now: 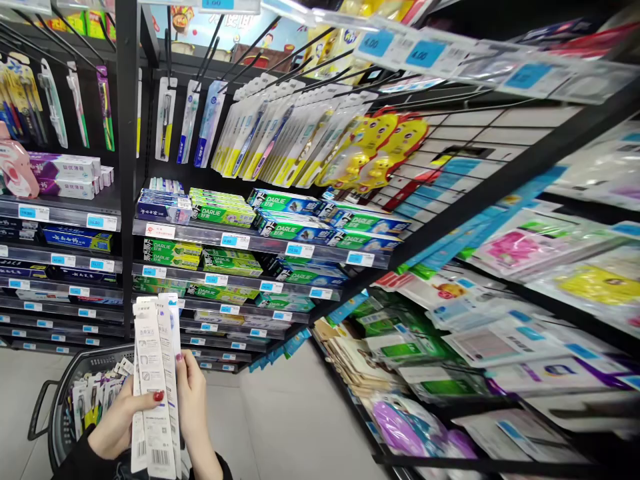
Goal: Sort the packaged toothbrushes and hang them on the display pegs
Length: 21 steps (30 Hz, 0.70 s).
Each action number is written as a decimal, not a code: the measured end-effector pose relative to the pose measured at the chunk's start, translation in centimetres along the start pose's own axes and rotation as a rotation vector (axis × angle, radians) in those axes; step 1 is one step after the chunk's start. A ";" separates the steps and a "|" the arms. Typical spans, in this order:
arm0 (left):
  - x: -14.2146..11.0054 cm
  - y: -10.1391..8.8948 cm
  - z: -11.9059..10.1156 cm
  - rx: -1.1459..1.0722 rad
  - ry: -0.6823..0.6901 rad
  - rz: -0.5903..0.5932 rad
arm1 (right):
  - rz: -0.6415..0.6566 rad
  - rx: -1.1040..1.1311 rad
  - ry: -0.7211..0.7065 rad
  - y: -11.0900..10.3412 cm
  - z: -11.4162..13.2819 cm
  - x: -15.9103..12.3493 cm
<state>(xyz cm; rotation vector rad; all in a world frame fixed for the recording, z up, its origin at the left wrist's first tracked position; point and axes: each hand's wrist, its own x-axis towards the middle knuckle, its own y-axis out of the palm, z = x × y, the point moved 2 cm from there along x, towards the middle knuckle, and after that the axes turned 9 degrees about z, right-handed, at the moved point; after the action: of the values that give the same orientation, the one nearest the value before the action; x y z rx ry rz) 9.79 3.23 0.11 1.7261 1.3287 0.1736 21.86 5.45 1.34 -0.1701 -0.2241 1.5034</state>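
Holding slim white packs (157, 387), several, fanned, Chinese print and barcodes facing the person: left hand (113, 417), closed firmly on them, thumb across the front; right hand (193, 393), closed about their right edge.

Left of the grip, lower: one dark basket (60, 407), side handle, containing many carded toothbrushes (93, 400).

Beyond the grip: shelves (270, 250) of toothpaste boxes (287, 227), green and blue, several marked DARLIE. Above these: hanging toothbrush packs (270, 133), yellow at the foot.

High right of the grip: blue price labels (376, 43), two reading 4.00.

Right of the grip: racked bagged goods (510, 247), print too blurred for me.
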 end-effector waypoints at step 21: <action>0.3 1.9 -0.9 0.396 0.277 0.058 | -0.014 -0.522 -0.175 1.3 3.4 -2.0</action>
<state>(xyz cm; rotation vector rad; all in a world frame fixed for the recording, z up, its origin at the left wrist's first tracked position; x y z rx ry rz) 10.67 4.03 1.83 2.1339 1.5947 0.1976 19.69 3.41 4.19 -0.4516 -0.7564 1.4203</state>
